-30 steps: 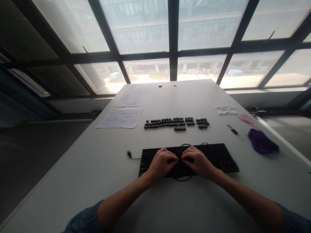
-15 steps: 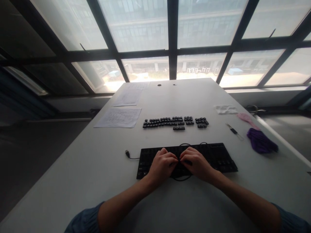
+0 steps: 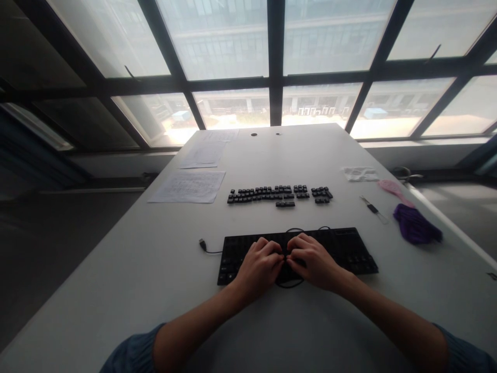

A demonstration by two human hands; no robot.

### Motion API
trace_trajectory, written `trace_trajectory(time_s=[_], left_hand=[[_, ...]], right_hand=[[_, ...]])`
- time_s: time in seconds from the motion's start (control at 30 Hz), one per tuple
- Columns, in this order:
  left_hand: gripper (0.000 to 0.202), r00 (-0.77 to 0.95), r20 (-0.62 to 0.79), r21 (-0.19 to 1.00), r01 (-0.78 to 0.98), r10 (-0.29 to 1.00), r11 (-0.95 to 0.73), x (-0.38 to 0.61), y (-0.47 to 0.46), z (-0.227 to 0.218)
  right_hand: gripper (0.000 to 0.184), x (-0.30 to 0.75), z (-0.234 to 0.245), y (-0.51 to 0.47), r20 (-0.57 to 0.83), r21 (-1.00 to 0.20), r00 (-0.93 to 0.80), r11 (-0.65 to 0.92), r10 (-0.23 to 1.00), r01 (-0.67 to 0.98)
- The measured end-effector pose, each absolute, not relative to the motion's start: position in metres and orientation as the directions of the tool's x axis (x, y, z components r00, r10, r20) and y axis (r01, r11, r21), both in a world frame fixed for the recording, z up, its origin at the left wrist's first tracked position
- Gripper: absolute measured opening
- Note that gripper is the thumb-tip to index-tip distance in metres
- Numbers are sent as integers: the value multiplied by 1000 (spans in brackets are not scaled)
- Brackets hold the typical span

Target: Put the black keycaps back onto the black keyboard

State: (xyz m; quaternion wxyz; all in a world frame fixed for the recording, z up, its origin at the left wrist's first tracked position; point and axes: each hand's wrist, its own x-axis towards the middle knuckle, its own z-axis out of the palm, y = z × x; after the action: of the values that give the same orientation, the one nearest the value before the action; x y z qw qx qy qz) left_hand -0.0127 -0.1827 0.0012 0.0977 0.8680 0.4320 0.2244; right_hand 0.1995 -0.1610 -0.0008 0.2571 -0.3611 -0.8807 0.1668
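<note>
A black keyboard [image 3: 349, 248] lies on the white table [image 3: 155, 290] in front of me. My left hand [image 3: 260, 267] and my right hand [image 3: 312, 261] rest on its middle, fingers curled and fingertips meeting in a pinch over the keys. What they pinch is too small and dark to make out. Beyond the keyboard, several loose black keycaps [image 3: 277, 194] lie in rows. The keyboard's cable ends in a USB plug [image 3: 202, 242] at the left.
Printed paper sheets [image 3: 188, 186] lie at the far left. At the right are a small tool [image 3: 373, 209], a purple cloth [image 3: 415, 228], a pink item [image 3: 392, 189] and a white wrapper [image 3: 360, 173]. Large windows stand behind the table's far edge.
Both hands have stayed on the keyboard's middle, their fingertips drawing slightly closer together. The view has shifted a little.
</note>
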Motion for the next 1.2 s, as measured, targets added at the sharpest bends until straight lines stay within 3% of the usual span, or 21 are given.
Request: trace_trajectory(time_s=[0.33,0.53,0.63,0.73,0.9,1.2], left_hand=[[16,512,272,317,752,815,-578,-8,-188,0],[13,485,279,431,708,829,-559,-14,-172,5],[20,425,253,484,722,869,-494,-18,-135,12],[18,306,238,442,811,922,-383,-16,-86,16],[18,244,221,372,874,944,-313,0,-28,7],[20,268,195,368,872,944,-323,7,-12,-6]], right_hand=[[19,198,-1,-161,273,-470,-592,642,759,606],[11,202,9,-153,249,-521,-627,648,738,556],[13,203,11,-122,294,-535,-521,589,802,606],[16,197,10,-77,331,-452,-379,497,864,740],[12,177,3,-23,304,-278,-407,489,862,827],[21,162,-8,-4,266,-237,-466,526,844,817]])
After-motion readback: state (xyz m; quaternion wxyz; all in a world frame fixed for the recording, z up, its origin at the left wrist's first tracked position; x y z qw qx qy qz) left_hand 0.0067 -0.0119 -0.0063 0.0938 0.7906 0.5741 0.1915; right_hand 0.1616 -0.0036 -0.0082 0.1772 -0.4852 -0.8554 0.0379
